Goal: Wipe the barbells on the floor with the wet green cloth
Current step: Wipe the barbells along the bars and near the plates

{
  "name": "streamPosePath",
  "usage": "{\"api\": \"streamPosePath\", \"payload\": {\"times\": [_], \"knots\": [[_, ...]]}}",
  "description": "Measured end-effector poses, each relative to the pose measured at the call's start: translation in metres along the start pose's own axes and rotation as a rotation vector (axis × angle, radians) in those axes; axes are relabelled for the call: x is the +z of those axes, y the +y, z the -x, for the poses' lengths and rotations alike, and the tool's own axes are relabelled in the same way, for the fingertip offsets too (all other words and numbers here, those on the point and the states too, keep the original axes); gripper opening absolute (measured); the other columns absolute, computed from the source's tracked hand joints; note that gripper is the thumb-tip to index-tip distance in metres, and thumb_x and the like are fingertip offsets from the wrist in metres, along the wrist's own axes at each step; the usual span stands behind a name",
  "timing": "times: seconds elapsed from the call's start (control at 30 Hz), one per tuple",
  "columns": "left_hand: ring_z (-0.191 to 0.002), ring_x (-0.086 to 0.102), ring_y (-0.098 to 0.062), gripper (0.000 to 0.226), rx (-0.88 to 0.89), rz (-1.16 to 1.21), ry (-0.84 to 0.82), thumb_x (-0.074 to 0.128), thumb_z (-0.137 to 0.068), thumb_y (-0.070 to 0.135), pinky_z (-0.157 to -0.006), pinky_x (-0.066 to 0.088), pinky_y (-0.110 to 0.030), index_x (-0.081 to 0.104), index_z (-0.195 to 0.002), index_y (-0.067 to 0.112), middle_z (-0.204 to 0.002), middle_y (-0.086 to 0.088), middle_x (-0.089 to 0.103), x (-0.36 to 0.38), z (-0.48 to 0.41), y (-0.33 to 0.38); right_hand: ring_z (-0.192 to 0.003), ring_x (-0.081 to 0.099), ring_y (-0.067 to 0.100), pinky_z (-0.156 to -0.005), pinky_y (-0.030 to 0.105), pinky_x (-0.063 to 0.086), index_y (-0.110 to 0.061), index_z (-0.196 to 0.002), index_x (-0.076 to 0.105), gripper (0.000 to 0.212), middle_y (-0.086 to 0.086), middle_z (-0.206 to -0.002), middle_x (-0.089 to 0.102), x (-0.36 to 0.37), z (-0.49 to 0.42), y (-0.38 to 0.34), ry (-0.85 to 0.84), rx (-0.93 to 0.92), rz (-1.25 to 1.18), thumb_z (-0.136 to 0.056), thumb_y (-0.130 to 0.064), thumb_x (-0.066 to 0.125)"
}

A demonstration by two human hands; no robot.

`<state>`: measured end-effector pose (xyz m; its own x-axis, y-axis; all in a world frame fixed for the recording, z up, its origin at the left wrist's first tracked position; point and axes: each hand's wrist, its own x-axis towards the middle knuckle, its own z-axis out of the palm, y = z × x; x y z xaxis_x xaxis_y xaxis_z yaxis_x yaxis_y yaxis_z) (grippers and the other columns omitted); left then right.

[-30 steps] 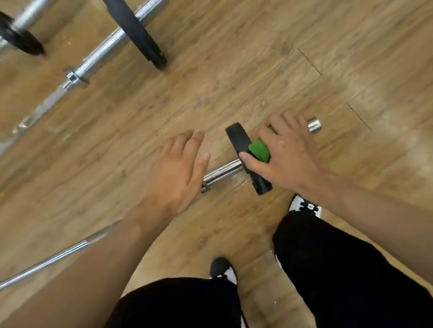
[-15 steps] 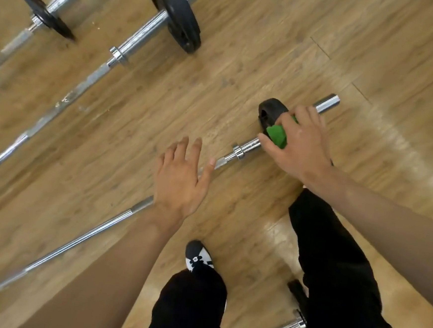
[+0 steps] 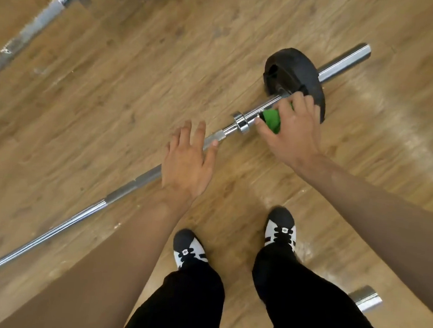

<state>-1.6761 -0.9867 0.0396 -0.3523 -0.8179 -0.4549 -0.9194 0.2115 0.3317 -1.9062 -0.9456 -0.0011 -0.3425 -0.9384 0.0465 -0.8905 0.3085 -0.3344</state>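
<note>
The only marking in view is a small emblem on the tongue of each black-and-white shoe, left [image 3: 188,249] and right [image 3: 281,231], too small to read.

The right hand [image 3: 293,133] has its fingers curled round the bunched green cloth [image 3: 272,120], thumb on its near side, holding it against the chrome sleeve between the collar [image 3: 240,121] and the black plate [image 3: 295,71]. The left hand [image 3: 186,166] lies over the knurled shaft with fingers straight and slightly spread, gripping nothing. Its thumb tip is at the bar, and the palm seems to rest on it, though contact is hard to judge.

The barbell [image 3: 49,233] lies on the wooden floor [image 3: 139,80], running from 8 o'clock to 2 o'clock, plate at the 2 o'clock end. A second barbell [image 3: 31,29] lies toward 10 o'clock, and another sleeve end [image 3: 365,299] shows at 4 o'clock.
</note>
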Motion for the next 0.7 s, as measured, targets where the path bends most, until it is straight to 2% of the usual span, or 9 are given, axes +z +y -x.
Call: {"api": "streamPosePath", "payload": {"times": [0.17, 0.33, 0.47, 0.57, 0.7], "knots": [[-0.154, 0.024, -0.037, 0.063, 0.047, -0.073, -0.014, 0.025, -0.11, 0.053, -0.124, 0.022, -0.05, 0.025, -0.164, 0.02, -0.17, -0.014, 0.023, 0.069, -0.04, -0.008, -0.106, 0.049, 0.037, -0.09, 0.046, 0.038, -0.007, -0.115, 0.06, 0.049, 0.017, -0.117, 0.053, 0.055, -0.004, 0.025, 0.028, 0.003, -0.041, -0.093, -0.05, 0.053], [-0.154, 0.025, -0.037, 0.086, 0.241, -0.206, -0.011, 0.004, -0.097, 0.067, -0.124, 0.021, -0.049, 0.018, -0.165, 0.016, -0.171, -0.015, 0.021, 0.123, -0.107, -0.019, -0.104, 0.053, 0.038, -0.087, 0.048, 0.042, -0.002, -0.118, 0.059, 0.033, 0.021, -0.12, 0.056, 0.112, -0.024, 0.061, 0.18, -0.173, -0.018, -0.098, -0.027, 0.053], [-0.154, 0.026, -0.034, 0.09, 0.363, -0.294, 0.027, 0.006, -0.101, 0.068, -0.125, 0.022, -0.048, 0.015, -0.165, 0.006, -0.169, -0.018, 0.024, 0.149, -0.143, -0.031, -0.121, 0.053, 0.038, -0.107, 0.048, 0.04, 0.001, -0.127, 0.06, 0.036, 0.022, -0.131, 0.057, 0.158, -0.026, 0.084, 0.155, -0.338, -0.043, -0.105, -0.025, 0.049], [-0.152, 0.032, -0.035, 0.092, 0.387, -0.344, 0.044, 0.003, -0.102, 0.071, -0.124, 0.025, -0.053, 0.02, -0.163, 0.004, -0.166, -0.019, 0.03, 0.157, -0.156, -0.037, -0.141, 0.046, 0.037, -0.124, 0.048, 0.026, -0.001, -0.138, 0.059, 0.043, 0.02, -0.145, 0.055, 0.174, -0.025, 0.097, 0.155, -0.435, 0.021, -0.107, -0.026, 0.042], [-0.151, 0.034, -0.039, 0.094, 0.391, -0.363, 0.064, -0.002, -0.102, 0.07, -0.124, 0.025, -0.056, 0.03, -0.16, 0.004, -0.164, -0.019, 0.035, 0.157, -0.158, -0.035, -0.156, 0.025, 0.035, -0.128, 0.056, 0.017, -0.004, -0.151, 0.049, 0.051, 0.017, -0.164, 0.036, 0.177, -0.026, 0.101, 0.169, -0.443, 0.105, -0.109, -0.03, 0.038]]}}
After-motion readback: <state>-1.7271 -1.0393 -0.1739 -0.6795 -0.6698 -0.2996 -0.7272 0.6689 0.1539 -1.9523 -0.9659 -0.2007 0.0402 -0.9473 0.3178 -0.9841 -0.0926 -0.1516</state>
